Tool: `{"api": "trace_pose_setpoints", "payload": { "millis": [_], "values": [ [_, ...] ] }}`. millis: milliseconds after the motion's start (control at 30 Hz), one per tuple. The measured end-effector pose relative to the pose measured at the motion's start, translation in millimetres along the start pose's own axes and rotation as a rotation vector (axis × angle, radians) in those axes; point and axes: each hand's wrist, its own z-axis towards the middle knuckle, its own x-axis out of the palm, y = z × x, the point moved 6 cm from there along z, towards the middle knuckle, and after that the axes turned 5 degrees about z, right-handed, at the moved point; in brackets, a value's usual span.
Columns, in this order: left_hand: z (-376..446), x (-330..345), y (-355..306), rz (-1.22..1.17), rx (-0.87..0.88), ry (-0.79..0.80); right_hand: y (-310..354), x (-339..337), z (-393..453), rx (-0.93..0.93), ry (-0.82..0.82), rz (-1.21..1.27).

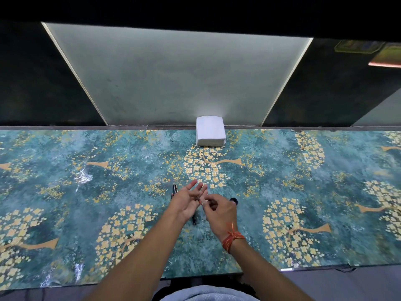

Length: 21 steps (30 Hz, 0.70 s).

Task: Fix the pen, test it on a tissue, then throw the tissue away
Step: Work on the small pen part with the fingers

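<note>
My left hand is held palm up over the table with its fingers straight. Just right of it, my right hand pinches a small thin pen part against the left palm; what the part is stays unclear. A black pen barrel lies on the table below the hands, mostly hidden by them. Beyond the left hand lies another pen piece with a metal clip. A small round black piece sits right of my right hand. A stack of white tissues stands at the table's far edge.
The table carries a glossy teal cover with yellow flower trees. A pale panel between dark walls rises behind it. The near edge of the table runs just in front of my body.
</note>
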Motion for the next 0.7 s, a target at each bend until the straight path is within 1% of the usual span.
{"api": "trace_pose_setpoints", "payload": {
  "millis": [67, 133, 233, 267, 367, 433, 567, 700],
  "values": [
    [0.1, 6.7, 3.1, -0.061, -0.011, 0.020, -3.3, -4.1, 0.9, 0.005, 0.029, 0.008],
    [-0.7, 13.0, 4.4, -0.069, -0.004, 0.034, -2.2, -10.5, 0.1, -0.024, 0.002, 0.020],
    [-4.7, 22.9, 6.1, 0.053, 0.023, 0.032, -1.0, -27.8, 3.1, -0.059, -0.107, 0.033],
    [-5.8, 25.9, 6.3, 0.075, 0.033, 0.029, -0.2, -31.9, 5.0, -0.066, -0.118, 0.027],
    [-8.2, 32.9, 5.9, 0.094, 0.051, 0.018, 4.0, -37.7, 5.3, -0.078, -0.097, 0.059],
    [-5.5, 33.6, 5.2, 0.063, 0.063, 0.013, 10.0, -39.9, 2.0, -0.096, -0.089, 0.062],
    [-1.1, 35.0, 10.4, 0.027, 0.034, 0.033, 11.7, -38.2, 1.0, -0.146, -0.051, -0.018],
    [-2.5, 36.2, 14.6, 0.092, 0.051, 0.039, 14.9, -44.9, 0.7, -0.180, -0.103, -0.049]
  ]
}}
